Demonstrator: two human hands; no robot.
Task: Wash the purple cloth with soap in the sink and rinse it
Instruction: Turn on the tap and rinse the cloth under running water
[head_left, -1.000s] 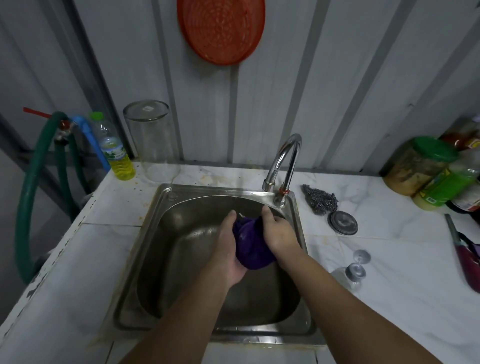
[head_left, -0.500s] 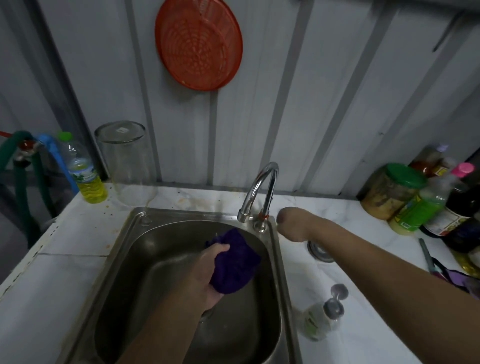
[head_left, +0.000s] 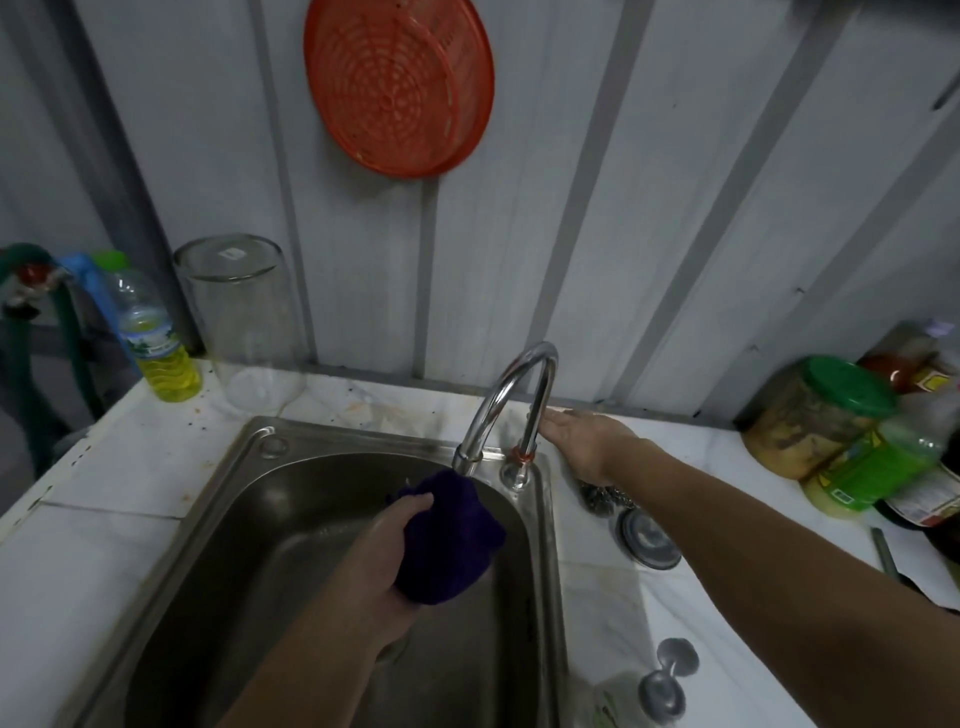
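Observation:
The purple cloth (head_left: 452, 540) is bunched in my left hand (head_left: 387, 551), held inside the steel sink (head_left: 249, 493) right under the spout of the chrome tap (head_left: 511, 395). My right hand (head_left: 582, 441) is off the cloth, fingers apart, reaching over the counter just behind and right of the tap's base; whether it touches a handle is hidden. A clear soap pump bottle (head_left: 654, 686) stands on the counter right of the sink, near the bottom edge.
A steel scourer (head_left: 605, 501) and a metal drain lid (head_left: 647, 535) lie right of the tap. Jars and bottles (head_left: 831, 436) crowd the right back corner. A glass jar (head_left: 244, 322) and a yellow-liquid bottle (head_left: 156, 338) stand at the back left, hoses beyond. An orange strainer (head_left: 400, 83) hangs on the wall.
My right hand has let go of the cloth and reached back to the right of the tap. My left hand alone has lifted the cloth up under the spout. The camera has tilted upward.

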